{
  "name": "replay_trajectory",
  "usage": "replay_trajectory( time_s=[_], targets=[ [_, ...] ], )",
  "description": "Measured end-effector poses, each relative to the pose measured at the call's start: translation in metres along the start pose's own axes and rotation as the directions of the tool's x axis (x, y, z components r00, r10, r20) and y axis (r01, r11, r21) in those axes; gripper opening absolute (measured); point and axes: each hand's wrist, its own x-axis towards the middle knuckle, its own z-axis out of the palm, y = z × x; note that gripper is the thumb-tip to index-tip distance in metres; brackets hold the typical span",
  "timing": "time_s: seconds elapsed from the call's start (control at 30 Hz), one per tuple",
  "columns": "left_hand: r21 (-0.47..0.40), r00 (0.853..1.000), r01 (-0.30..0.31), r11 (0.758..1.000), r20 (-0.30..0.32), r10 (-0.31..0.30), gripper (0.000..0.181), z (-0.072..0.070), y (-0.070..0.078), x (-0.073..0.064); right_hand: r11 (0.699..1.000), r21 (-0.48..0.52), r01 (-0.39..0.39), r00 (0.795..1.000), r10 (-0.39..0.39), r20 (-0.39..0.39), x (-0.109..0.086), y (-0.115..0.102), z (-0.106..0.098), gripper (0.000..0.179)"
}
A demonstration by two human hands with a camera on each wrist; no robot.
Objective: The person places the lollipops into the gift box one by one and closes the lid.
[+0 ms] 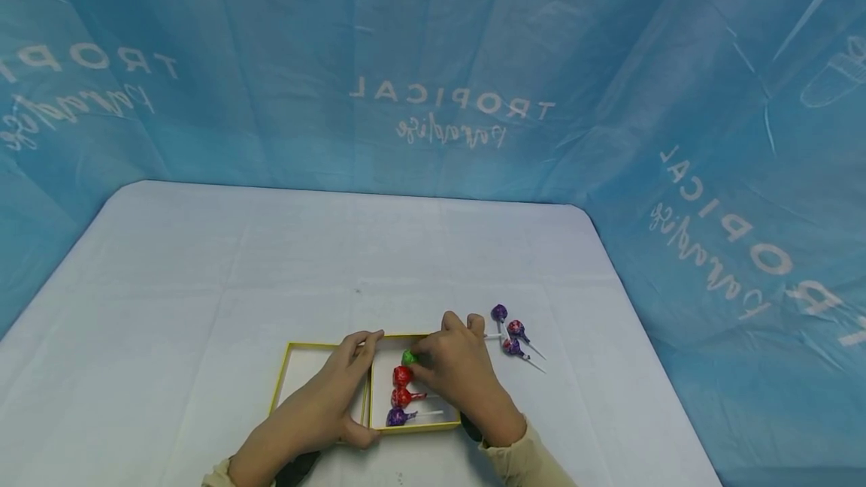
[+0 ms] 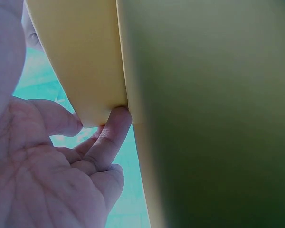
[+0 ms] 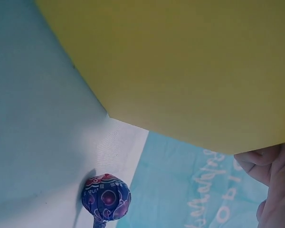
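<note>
My left hand (image 1: pixel 331 393) spans the inner side of an open yellow-edged box (image 1: pixel 416 429), its thumb by the near edge and its fingers at the far edge. In the left wrist view, fingers (image 2: pixel 116 128) press the yellow cardboard wall (image 2: pixel 80 61). Over the box's far right part, my right hand (image 1: pixel 456 363) pinches a green lollipop (image 1: pixel 409 357), mostly covered by the fingers. Below it in the box lie a red lollipop (image 1: pixel 402 376), another red lollipop (image 1: pixel 401 397) and a purple lollipop (image 1: pixel 398 417), heads to the left.
The box's other half, a shallow yellow-edged lid (image 1: pixel 287 367), lies on the left under my left forearm. Right of the box, a purple lollipop (image 1: pixel 499 313), a red-and-purple one (image 1: pixel 516 328) and another purple one (image 1: pixel 512 346) rest on the white table (image 1: pixel 203 269). Blue curtains (image 1: pixel 446 36) surround it.
</note>
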Motion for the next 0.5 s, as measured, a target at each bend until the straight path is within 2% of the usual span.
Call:
replay_trajectory(
  time_s=[0.23,0.5],
  targets=[
    [-0.001,1.0,-0.012,1.0,0.0,0.012,0.125,-0.0006,-0.0004,0.0005,0.999,-0.04,0.013,1.0,-0.014,-0.017,0.0008,-0.0013,0.0017,0.017],
    [-0.006,1.0,0.0,1.0,0.007,0.0,0.126,0.0,-0.0007,0.0007,0.999,-0.046,-0.002,1.0,0.002,0.005,0.0,-0.0033,0.0016,0.016]
  ],
)
